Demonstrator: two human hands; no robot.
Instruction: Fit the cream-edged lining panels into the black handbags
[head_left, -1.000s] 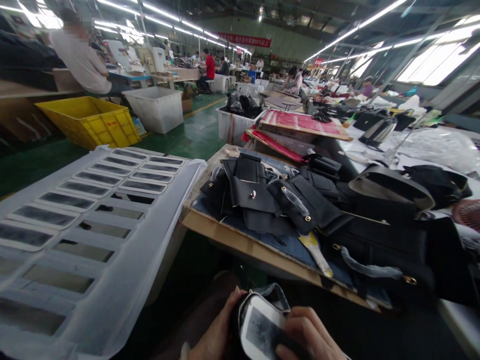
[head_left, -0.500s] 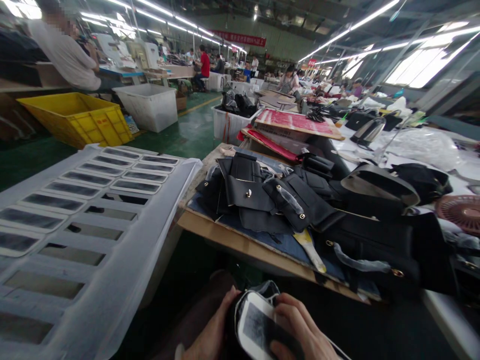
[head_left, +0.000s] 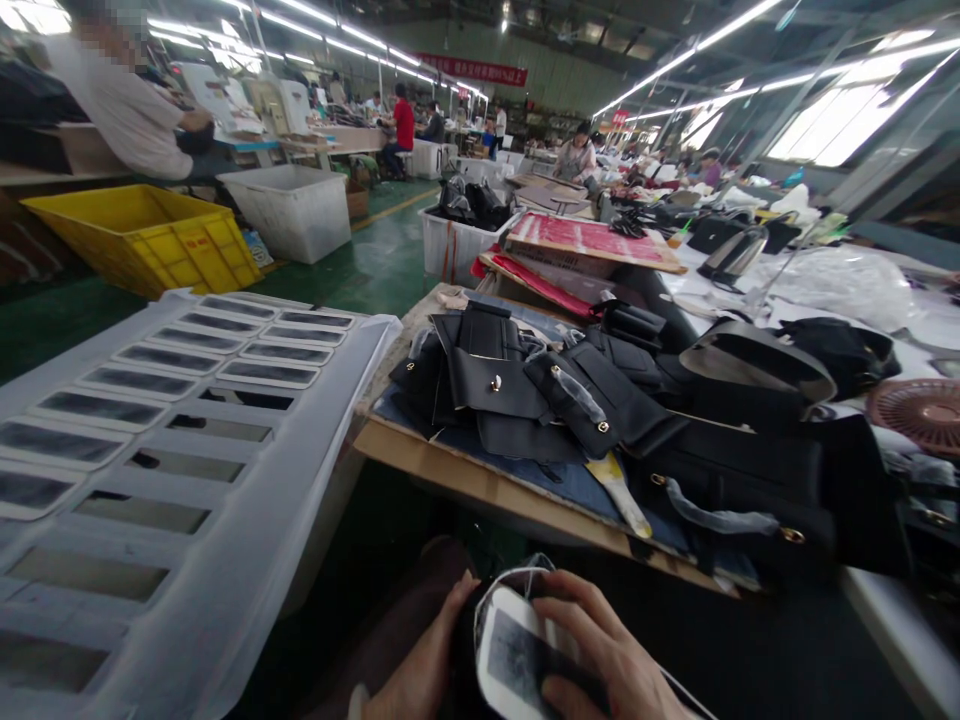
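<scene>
Head view: gripping pouch (head_left: pixel 461 640) in closed left hand (head_left: pixel 420 672), pinching card (head_left: pixel 510 662) in curled right hand (head_left: pixel 604 650); keeping card square to pouch mouth probably best.

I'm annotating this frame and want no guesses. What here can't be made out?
Head view:
1. White-framed card: bottom edge cuts it off; right hand covers its right side.
2. Black pouch: mostly hidden by left hand and the card.
3. Red banner lettering: too small.
4. Distant workers: too small, blurred.
</scene>
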